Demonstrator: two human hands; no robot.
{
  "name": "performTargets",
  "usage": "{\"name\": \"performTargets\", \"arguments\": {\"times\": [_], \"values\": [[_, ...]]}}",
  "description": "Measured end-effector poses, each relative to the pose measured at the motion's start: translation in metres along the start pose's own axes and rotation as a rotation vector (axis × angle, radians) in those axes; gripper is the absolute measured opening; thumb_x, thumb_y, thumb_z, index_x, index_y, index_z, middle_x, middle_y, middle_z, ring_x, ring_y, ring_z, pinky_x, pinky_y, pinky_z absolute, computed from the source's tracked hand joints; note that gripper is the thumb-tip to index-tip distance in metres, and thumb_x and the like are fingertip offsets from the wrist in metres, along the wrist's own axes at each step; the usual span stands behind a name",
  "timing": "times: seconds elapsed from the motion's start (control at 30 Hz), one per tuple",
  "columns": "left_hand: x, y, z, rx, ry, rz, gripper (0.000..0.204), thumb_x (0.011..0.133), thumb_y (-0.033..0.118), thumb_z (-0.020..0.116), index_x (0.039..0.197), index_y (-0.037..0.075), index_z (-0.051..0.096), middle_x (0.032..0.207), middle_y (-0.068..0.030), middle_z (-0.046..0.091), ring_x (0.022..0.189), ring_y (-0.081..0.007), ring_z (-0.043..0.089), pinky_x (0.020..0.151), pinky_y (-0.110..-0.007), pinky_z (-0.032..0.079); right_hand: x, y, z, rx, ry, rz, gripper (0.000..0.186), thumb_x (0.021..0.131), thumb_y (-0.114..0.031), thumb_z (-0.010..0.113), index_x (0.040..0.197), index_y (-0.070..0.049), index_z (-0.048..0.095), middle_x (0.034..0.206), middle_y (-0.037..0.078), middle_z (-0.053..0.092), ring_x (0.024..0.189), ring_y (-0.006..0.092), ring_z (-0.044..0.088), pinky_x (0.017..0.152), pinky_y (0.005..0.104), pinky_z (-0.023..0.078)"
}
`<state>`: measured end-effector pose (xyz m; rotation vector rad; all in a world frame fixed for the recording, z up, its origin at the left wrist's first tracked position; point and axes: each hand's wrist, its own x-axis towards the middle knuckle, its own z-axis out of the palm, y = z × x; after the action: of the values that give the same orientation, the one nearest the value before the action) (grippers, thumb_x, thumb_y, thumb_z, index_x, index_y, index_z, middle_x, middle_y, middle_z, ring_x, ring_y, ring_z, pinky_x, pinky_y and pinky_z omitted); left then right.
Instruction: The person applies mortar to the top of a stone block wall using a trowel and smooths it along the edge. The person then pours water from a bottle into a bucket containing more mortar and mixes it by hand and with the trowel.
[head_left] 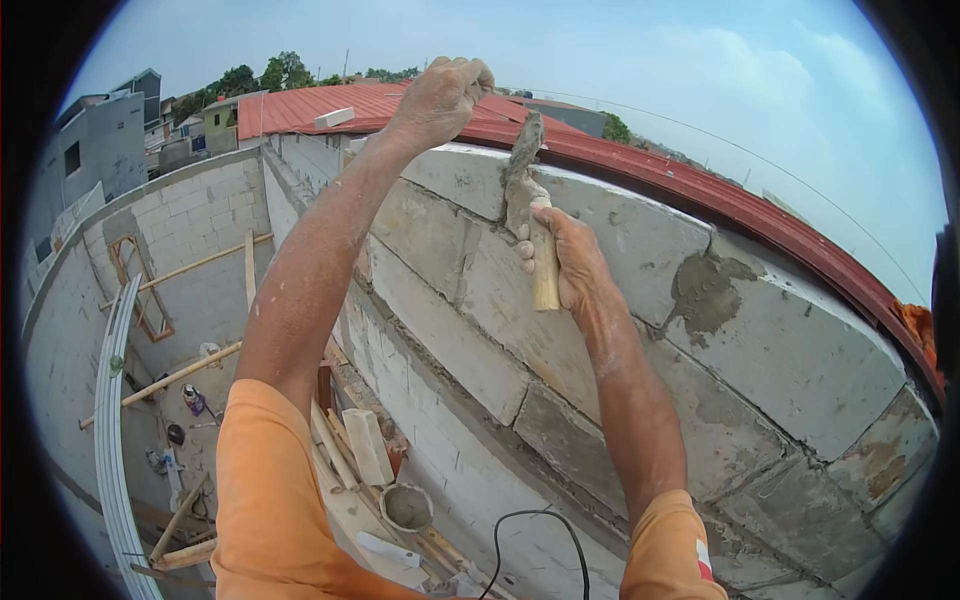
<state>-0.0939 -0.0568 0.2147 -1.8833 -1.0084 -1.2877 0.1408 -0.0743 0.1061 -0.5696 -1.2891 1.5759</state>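
One bare right hand (572,250), dusted with grey, is wrapped around the pale, round wooden handle (545,275) of a narrow trowel (521,185) caked in wet grey mortar. The trowel points upward, its blade over an upright joint at the top edge of a wall (500,300) of large, light grey rectangular blocks. The bare left hand (447,95) is raised near that same top edge, further left, with the wrist bent and the fingers curled in narrow; whether it grips anything cannot be told.

Right of the trowel, below the wall's top edge, a dark, uneven patch of grey mortar (710,290) spreads over the block faces. Behind the top edge runs a red ribbed metal roof (300,108), with a small whitish block (334,118) near its left end.

Down at the wall's foot, between the forearms, are a round grey bucket (408,508) with mortar-like material in it, and a pale rectangular block (368,447). A thin black cable (545,514) loops near the right sleeve (665,550), which is orange.
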Motion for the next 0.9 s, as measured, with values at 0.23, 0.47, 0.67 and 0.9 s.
{"name": "performTargets", "arguments": {"times": [0.23,0.47,0.67,0.9], "values": [[-0.006,0.005,-0.008,0.021,-0.018,0.009,0.017,0.1,0.013,0.05,0.099,0.007,0.066,0.086,-0.0061,0.067,0.091,-0.0259,0.058,0.083,-0.043,0.049,0.003,0.045,0.0,0.141,0.041,-0.03,0.021,0.093,-0.021,0.063,0.103,-0.004,0.054,0.08,0.007,0.059,0.058,0.0139,0.057,0.045,0.0267,0.047],[-0.004,-0.002,-0.009,0.015,-0.037,0.037,0.018,0.097,0.009,0.048,0.098,0.007,0.066,0.084,-0.0063,0.065,0.089,-0.0252,0.058,0.082,-0.043,0.049,-0.003,0.071,0.002,0.229,0.027,-0.039,0.035,0.094,-0.028,0.06,0.115,-0.001,0.053,0.081,0.006,0.058,0.06,0.0139,0.056,0.048,0.0277,0.045],[-0.007,-0.002,-0.012,0.035,-0.017,0.06,0.019,0.099,0.011,0.047,0.099,0.008,0.066,0.085,-0.0061,0.065,0.09,-0.0256,0.058,0.084,-0.043,0.048,-0.03,0.089,0.013,0.334,0.035,-0.033,0.033,0.095,-0.028,0.06,0.114,-0.002,0.053,0.08,0.006,0.057,0.059,0.0144,0.056,0.048,0.0289,0.045],[-0.012,-0.013,-0.025,0.059,-0.032,0.054,0.023,0.103,0.029,0.051,0.101,0.009,0.063,0.09,-0.0045,0.065,0.094,-0.0243,0.057,0.088,-0.042,0.047,-0.093,0.069,0.041,-0.093,0.135,0.031,0.027,0.096,-0.027,0.061,0.107,-0.003,0.056,0.078,0.005,0.056,0.061,0.0141,0.058,0.05,0.0308,0.049]]}}
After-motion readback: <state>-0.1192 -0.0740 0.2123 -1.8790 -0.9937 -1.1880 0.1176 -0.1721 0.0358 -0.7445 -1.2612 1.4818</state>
